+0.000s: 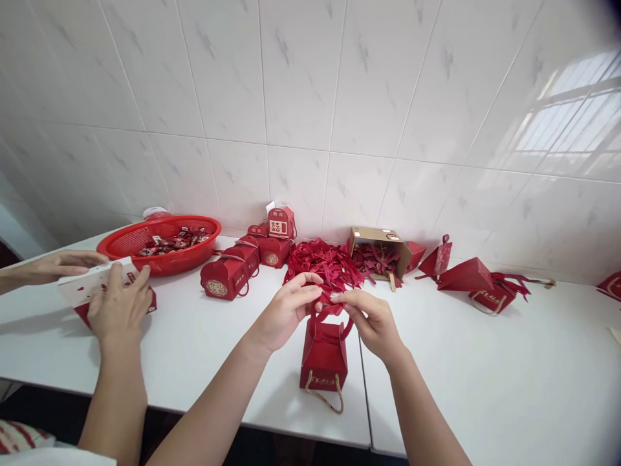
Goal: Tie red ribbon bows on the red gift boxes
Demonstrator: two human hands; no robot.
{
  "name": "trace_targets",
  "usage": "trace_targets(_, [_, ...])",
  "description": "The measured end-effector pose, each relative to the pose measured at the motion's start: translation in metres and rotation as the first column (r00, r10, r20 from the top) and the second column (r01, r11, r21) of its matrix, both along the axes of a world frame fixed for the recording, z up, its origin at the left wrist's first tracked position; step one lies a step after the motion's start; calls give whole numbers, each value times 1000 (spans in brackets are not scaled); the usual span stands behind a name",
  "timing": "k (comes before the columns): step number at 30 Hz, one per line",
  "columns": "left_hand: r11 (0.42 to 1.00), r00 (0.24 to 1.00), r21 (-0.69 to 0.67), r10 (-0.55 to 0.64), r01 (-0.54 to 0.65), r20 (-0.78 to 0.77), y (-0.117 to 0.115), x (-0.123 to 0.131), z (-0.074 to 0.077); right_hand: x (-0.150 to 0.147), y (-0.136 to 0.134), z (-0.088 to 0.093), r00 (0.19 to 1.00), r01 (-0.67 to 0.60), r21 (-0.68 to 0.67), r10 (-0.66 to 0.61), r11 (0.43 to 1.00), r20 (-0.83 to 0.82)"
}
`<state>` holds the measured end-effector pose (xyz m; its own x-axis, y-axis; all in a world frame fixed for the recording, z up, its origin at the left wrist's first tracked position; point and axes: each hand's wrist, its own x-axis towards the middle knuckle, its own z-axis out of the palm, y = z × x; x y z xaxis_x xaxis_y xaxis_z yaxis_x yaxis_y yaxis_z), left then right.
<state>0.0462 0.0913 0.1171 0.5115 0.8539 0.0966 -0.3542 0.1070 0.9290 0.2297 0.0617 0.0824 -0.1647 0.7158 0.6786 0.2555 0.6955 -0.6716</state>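
Note:
A small red gift box [324, 356] with a twisted rope handle [324, 400] stands upright on the white table in front of me. Red ribbon [332, 309] rises from its top. My left hand [295, 303] pinches the ribbon just above the box, and my right hand [369, 320] pinches it from the other side. Fingertips of both hands are close together. Exactly how the ribbon is looped between them is too small to tell. Behind my hands lies a heap of loose red ribbons [320, 255].
At the left, a co-worker's hands [119, 301] hold a red and white box [87, 285]. A red plastic basket [204, 249] contains small wrapped pieces. Red boxes [226, 275] stand along the tiled wall. A cardboard box [405, 249] spills ribbons. More red boxes [466, 277] lie right.

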Motion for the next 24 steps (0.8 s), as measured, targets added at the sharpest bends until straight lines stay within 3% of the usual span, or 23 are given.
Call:
trace_targets(2, [1000,1000,-28,5,-5,2,1,1,1,3,0,-2,993,65,123,-77,990,90])
trace_targets(5, [1000,1000,-10,-12,11,-15,-1,2,1,3,-1,-3,981,103,203,-133,974,141])
trace_targets(7, [998,998,70,1,3,-63,-3,1,-1,1,-2,-3,978,117,219,-150,969,141])
trace_targets(9, [962,975,253,145,-99,-170,-7,0,-7,-2,-4,-4,979,162,216,-184,963,84])
trace_targets(10, [910,941,377,264,-170,-213,-9,0,-10,-5,-6,-5,978,196,201,-206,960,31])
trace_targets(12, [744,845,609,489,-275,-216,-13,0,-16,-9,-8,-9,961,269,143,-256,952,-108])
trace_targets(15, [531,759,774,643,-345,-104,-16,-1,-22,-12,-10,-20,889,342,-19,-330,939,-318])
trace_targets(17, [469,709,781,704,-412,-49,-17,-8,-27,-7,-12,-32,820,355,-145,-382,924,-427])
trace_targets(19, [447,636,745,771,-496,-39,-18,-23,-37,6,-18,-51,769,364,-240,-436,900,-468])
trace_targets(21, [430,525,700,846,-570,-93,-19,-46,-55,27,-29,-78,721,443,-312,-541,841,-433])
trace_targets(22, [422,453,685,879,-594,-148,-20,-60,-66,38,-35,-93,676,515,-358,-626,779,-390])
trace_targets(24, [424,289,664,906,-616,-310,-20,-88,-93,59,-47,-125,500,660,-485,-817,574,-287])
